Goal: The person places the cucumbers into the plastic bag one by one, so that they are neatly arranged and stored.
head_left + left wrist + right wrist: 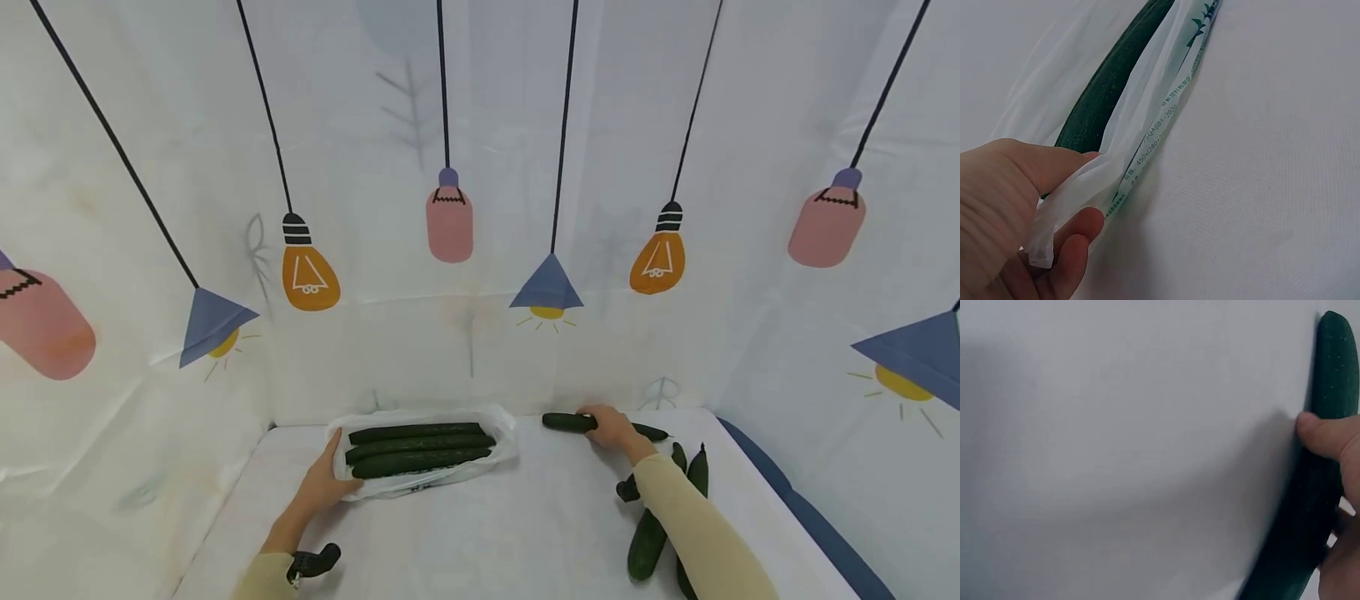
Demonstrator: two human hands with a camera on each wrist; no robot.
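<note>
My left hand [324, 482] pinches the near-left edge of a white plastic bag [506, 437], with the thumb inside and the fingers outside, as the left wrist view shows. Within the bag's opening, 3 dark green cucumbers [420, 462] lie side by side, lengthwise across the table. Over at the back right, my right hand [611, 429] grips another cucumber [562, 422] around its middle. That cucumber [1335, 369] lies low over the white surface in the right wrist view, thumb across its top and the other fingers partly hidden behind it.
Loose cucumbers [647, 546] lie at the right of the white table [480, 550], partly hidden under my right forearm. A wall sheet [480, 358] printed with lamps rises behind the table's back edge. Dark blue material [813, 521] runs along the right edge.
</note>
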